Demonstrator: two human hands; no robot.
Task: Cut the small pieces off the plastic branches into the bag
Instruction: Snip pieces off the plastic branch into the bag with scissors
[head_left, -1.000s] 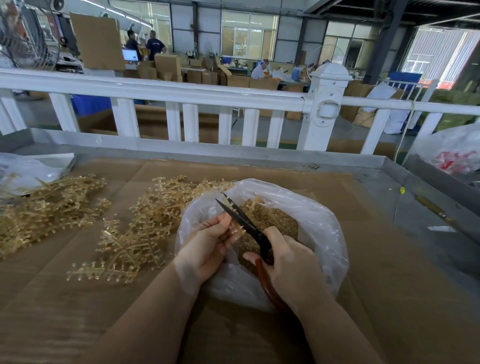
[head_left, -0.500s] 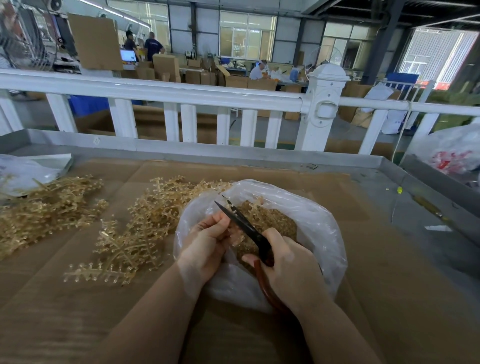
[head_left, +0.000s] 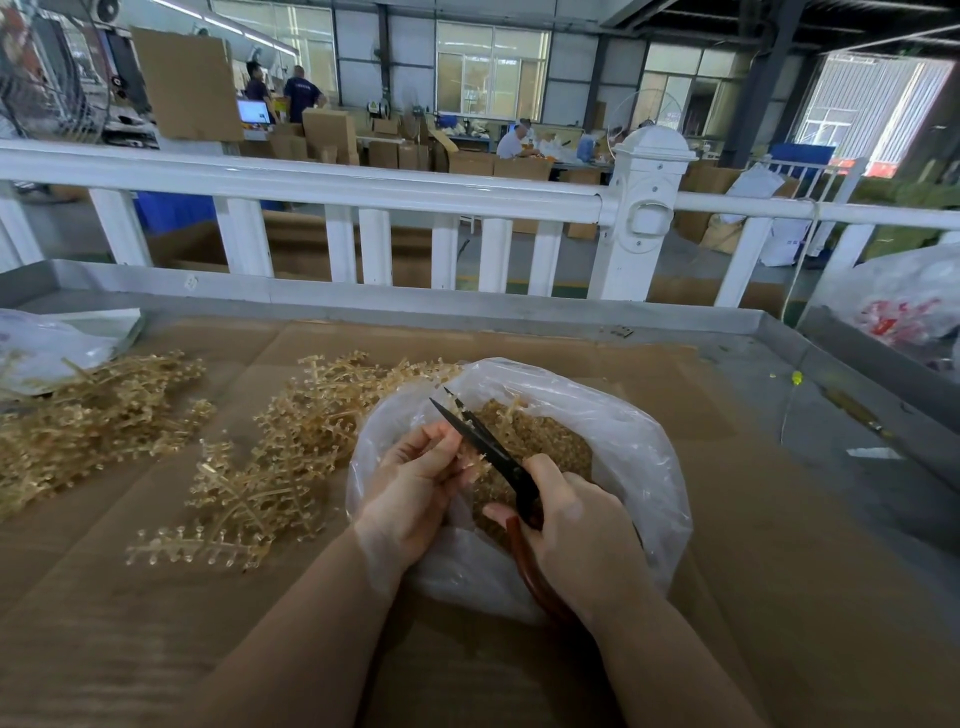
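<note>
A clear plastic bag (head_left: 636, 452) lies open on the cardboard, partly filled with small golden cut pieces (head_left: 545, 441). Over its mouth my left hand (head_left: 410, 483) pinches a short golden plastic branch (head_left: 470, 460). My right hand (head_left: 576, 530) grips black scissors (head_left: 483, 441) with reddish-brown handles; the blades are slightly apart around the branch's tip. A pile of uncut golden branches (head_left: 291, 441) lies left of the bag, touching its edge.
A second heap of golden branches (head_left: 88, 421) lies at the far left beside a white plastic bag (head_left: 47, 343). The cardboard-covered table (head_left: 753, 519) has a metal rim and a white railing (head_left: 363, 187) behind. Another bag (head_left: 904, 306) sits at the right.
The scissors' blades have closed a little on the branch, and my left hand has shifted the branch slightly. The bag and piles stay put.
</note>
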